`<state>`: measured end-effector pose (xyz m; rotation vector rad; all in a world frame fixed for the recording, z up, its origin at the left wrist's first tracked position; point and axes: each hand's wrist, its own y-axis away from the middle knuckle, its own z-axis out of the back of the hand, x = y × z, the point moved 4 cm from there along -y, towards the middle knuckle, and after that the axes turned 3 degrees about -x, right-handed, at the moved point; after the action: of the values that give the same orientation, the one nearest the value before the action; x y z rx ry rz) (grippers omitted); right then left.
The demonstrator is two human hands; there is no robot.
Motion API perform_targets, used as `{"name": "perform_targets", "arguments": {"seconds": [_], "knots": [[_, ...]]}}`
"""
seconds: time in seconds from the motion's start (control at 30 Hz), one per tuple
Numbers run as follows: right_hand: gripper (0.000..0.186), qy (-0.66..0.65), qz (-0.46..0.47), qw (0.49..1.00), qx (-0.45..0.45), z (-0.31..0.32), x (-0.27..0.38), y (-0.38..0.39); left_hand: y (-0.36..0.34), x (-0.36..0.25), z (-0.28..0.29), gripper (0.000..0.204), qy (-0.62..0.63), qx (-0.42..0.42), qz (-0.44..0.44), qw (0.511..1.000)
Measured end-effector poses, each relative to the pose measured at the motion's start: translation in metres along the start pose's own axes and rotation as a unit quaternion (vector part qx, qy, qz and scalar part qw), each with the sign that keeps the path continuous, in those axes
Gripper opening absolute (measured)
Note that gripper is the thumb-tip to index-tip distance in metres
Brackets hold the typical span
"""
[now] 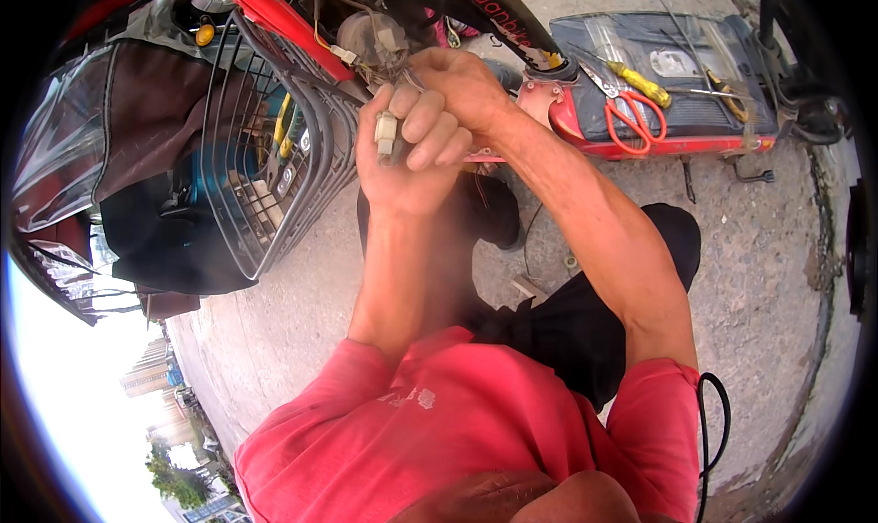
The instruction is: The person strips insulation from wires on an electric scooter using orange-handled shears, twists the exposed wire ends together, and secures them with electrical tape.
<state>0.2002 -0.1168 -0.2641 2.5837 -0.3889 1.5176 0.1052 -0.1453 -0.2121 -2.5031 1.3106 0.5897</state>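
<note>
My left hand is closed, its fingers curled around a pale plastic wire connector that pokes out beside the thumb. Against it presses my right hand, also closed, with its fingertips at the wires just above; what they pinch is hidden. A bundle of thin wires with other pale connectors hangs just beyond both hands, in front of a round clear housing. All this sits at the front of a red and black electric bike, beside its red panel.
At left hangs a wire basket with yellow-handled pliers inside. Red-handled scissors, a yellow screwdriver and other tools lie on the dark footboard at right. Concrete ground lies below; a black cable loops at my right.
</note>
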Motion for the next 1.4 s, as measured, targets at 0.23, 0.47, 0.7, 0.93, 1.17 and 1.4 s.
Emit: {"name": "perform_targets", "arguments": {"seconds": [0.23,0.47,0.7,0.93,1.17,1.4], "knots": [[0.031,0.164,0.067,0.979,-0.097,0.005,0.014,0.006,0.006,0.000,-0.001,0.031,-0.024,-0.026,-0.006,0.999],[0.033,0.192,0.070,0.971,-0.128,0.006,0.016,0.004,0.008,-0.002,0.003,0.030,-0.056,-0.051,-0.017,0.997],[0.029,0.152,0.071,0.971,-0.168,0.006,0.010,0.000,0.016,-0.003,0.006,0.031,-0.068,-0.039,-0.006,0.997],[0.031,0.166,0.092,0.964,-0.189,0.020,-0.005,-0.016,0.031,-0.006,-0.002,0.031,-0.111,-0.033,0.016,0.993],[0.026,0.103,0.008,0.993,-0.050,0.012,-0.010,0.003,0.025,-0.007,0.002,0.033,-0.101,-0.042,-0.007,0.994],[0.024,-0.058,-0.048,0.995,0.062,0.014,0.000,0.021,0.027,-0.007,0.002,0.033,-0.110,-0.070,-0.001,0.991]]}}
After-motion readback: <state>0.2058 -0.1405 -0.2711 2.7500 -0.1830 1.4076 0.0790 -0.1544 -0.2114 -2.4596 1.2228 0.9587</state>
